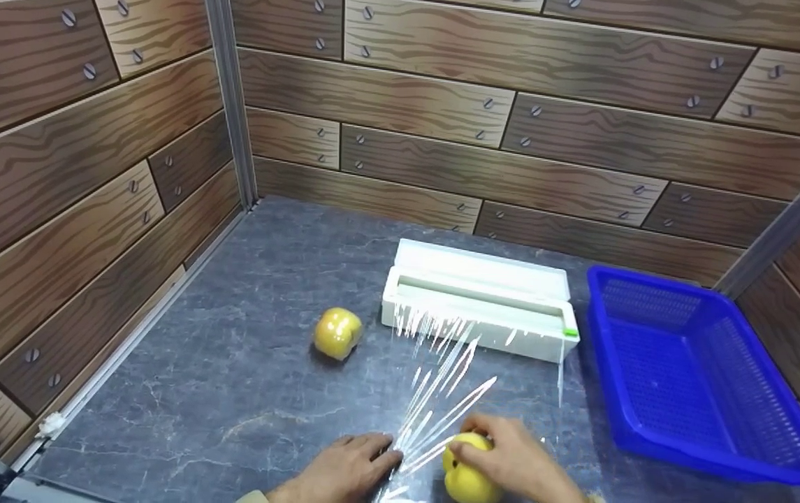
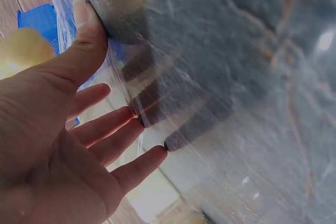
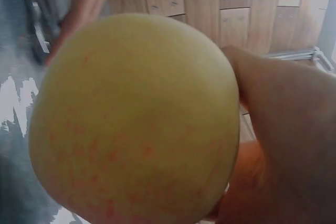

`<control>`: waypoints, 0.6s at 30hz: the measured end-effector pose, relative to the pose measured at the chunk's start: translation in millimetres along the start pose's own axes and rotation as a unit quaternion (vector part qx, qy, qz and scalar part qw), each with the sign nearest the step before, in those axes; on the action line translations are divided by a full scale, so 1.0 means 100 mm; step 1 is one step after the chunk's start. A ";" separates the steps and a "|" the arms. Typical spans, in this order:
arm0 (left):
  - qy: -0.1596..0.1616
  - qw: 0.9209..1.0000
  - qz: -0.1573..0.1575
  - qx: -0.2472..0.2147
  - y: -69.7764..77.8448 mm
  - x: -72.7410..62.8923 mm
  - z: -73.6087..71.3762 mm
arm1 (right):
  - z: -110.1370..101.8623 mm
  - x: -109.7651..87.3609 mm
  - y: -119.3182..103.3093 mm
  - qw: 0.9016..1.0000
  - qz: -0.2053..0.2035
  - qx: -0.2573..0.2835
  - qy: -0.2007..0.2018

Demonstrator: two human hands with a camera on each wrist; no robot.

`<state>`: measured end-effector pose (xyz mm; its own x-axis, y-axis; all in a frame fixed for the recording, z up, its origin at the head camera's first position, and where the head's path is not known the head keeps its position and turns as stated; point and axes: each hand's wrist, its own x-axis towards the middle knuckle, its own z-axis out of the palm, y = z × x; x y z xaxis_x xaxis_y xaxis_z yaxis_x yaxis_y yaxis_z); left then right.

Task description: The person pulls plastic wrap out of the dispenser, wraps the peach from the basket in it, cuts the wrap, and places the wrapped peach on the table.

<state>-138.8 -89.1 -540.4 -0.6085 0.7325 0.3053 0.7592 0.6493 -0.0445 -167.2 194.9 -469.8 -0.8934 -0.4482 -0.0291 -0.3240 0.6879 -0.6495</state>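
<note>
My right hand [image 1: 515,454] grips a yellow apple [image 1: 469,475] near the front of the table. In the right wrist view this apple [image 3: 134,124] fills the middle, with faint red specks on its skin. To its left, my left hand [image 1: 347,467] rests at the near end of a stretch of clear cling film [image 1: 434,398]. Its fingers [image 2: 139,163] are extended, with the tips touching the film-covered surface. The film runs back in shiny creases to a white cling film box [image 1: 483,335], whose lid stands raised. Another shiny yellow apple [image 1: 337,333] sits left of the box.
A blue plastic basket [image 1: 613,391] stands on the right, beside the box. Wood-patterned walls [image 1: 427,147] enclose the dark marbled table [image 1: 232,356] at the back and sides. A green piece [image 1: 570,332] sits at the box's right end.
</note>
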 end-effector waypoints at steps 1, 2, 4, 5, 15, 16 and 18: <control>0.002 1.000 0.001 0.000 0.00 0.00 0.00 | 0.03 0.00 0.01 1.000 0.011 -0.002 -0.005; 0.002 1.000 0.002 -0.002 0.01 0.00 0.00 | 0.06 0.00 0.03 1.000 0.021 -0.004 -0.009; -0.004 1.000 0.003 -0.013 0.01 0.01 -0.01 | 0.11 -0.01 0.06 0.999 0.037 -0.008 -0.017; -0.011 1.000 0.002 -0.022 0.00 0.00 -0.01 | 0.13 -0.01 0.07 0.999 0.042 -0.014 -0.018; 0.011 0.997 0.007 -0.072 -0.04 -0.05 0.00 | 0.26 -0.04 0.15 0.997 0.064 -0.001 -0.043; 0.010 0.997 0.000 -0.081 -0.04 -0.04 0.00 | 0.27 -0.04 0.16 0.997 0.065 0.000 -0.046; -0.032 0.982 -0.073 -0.170 -0.02 -0.02 -0.02 | 0.30 -0.04 0.17 0.997 0.063 -0.005 -0.050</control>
<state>-139.2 -92.1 -539.1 -0.7222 0.6545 0.2240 0.6889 0.6512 0.3184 -159.6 191.7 -503.3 -0.8916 -0.4129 -0.1858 -0.2152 0.7475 -0.6284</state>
